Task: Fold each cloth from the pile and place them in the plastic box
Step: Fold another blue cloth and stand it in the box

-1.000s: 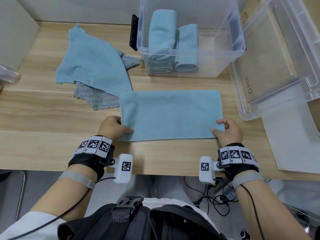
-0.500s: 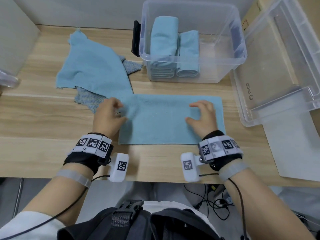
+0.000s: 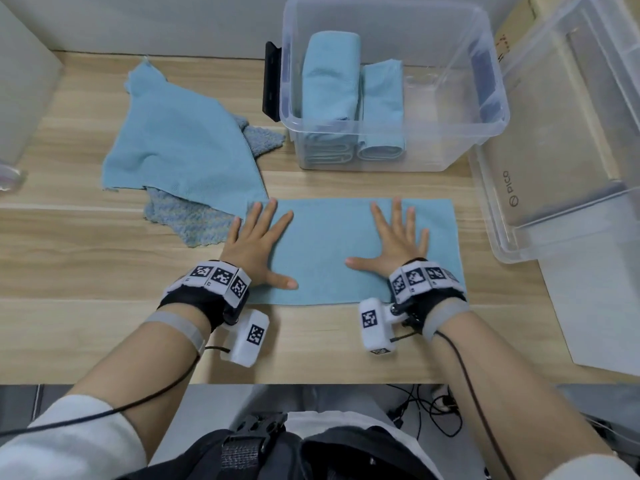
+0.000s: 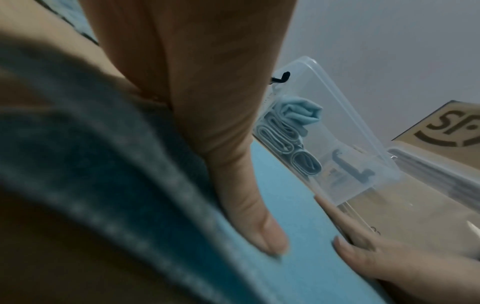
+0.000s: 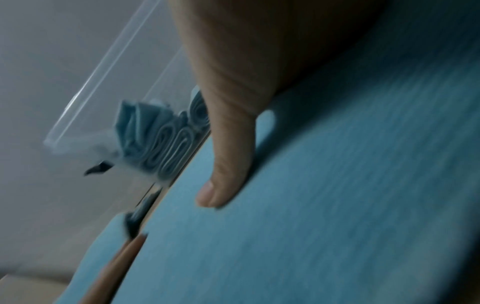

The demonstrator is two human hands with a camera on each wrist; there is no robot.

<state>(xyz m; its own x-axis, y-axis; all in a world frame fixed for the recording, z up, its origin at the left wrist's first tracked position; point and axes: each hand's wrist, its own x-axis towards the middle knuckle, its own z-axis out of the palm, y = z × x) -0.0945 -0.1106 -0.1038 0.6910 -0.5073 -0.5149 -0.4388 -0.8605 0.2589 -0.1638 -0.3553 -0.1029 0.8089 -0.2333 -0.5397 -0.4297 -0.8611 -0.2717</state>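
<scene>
A light blue cloth, folded into a rectangle, lies flat on the wooden table in front of me. My left hand presses flat on its left end with fingers spread, and my right hand presses flat on its right part the same way. In the wrist views each thumb lies on the blue cloth. The clear plastic box stands behind the cloth and holds several folded blue cloths. A pile of unfolded cloths lies at the back left.
The clear box lid leans at the right, on a white sheet. A cardboard box stands behind it. A black clip hangs on the box's left wall. A white panel stands at far left.
Both hands left the cloth's near corners, moved forward onto its top and spread flat. The cloth itself has stayed in place.
</scene>
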